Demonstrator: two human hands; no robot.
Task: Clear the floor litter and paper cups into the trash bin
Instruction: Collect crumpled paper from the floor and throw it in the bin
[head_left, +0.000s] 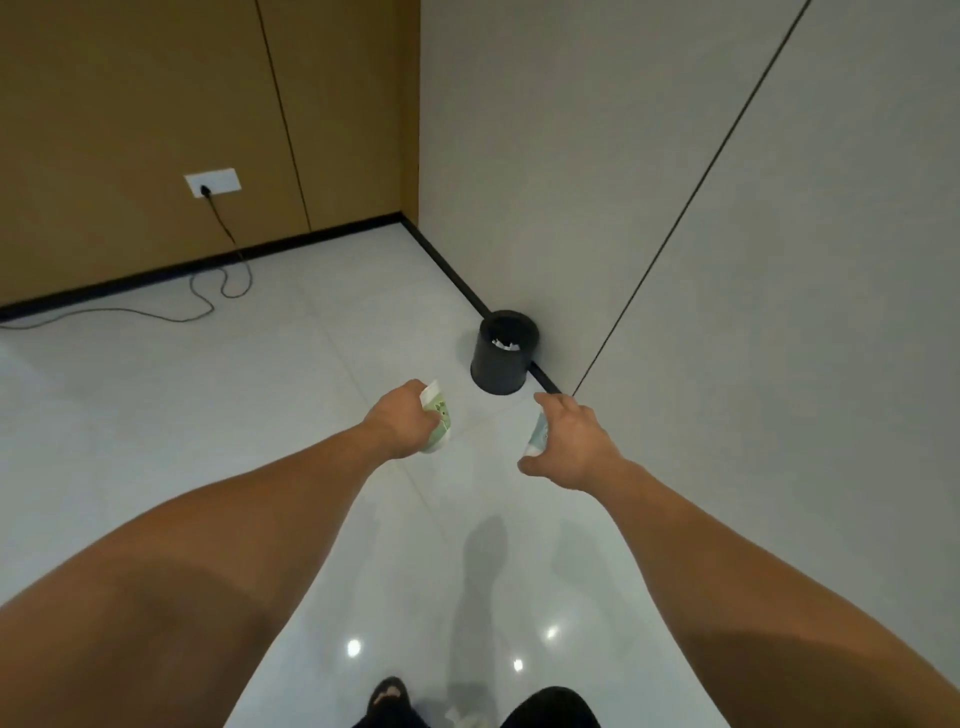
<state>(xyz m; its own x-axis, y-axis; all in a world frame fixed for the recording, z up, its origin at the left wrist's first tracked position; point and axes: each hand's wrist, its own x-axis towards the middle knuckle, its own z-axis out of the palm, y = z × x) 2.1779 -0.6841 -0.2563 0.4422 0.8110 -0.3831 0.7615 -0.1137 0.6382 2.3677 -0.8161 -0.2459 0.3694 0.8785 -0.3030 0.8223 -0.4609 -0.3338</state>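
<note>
Fingers of the left hand (400, 418) curl round a green-printed paper cup (438, 415); the right hand (569, 441) grips a second cup (538, 434), mostly hidden. Both are short of the black trash bin (503, 351) against the wall, which already holds white litter. Letting go from here would likely drop a cup onto the floor or bounce it off the rim.

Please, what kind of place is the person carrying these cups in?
Probably an office or similar indoor room: glossy tiled floor, panelled walls with a wall socket and trailing cable, a small black trash bin against the wall.
</note>
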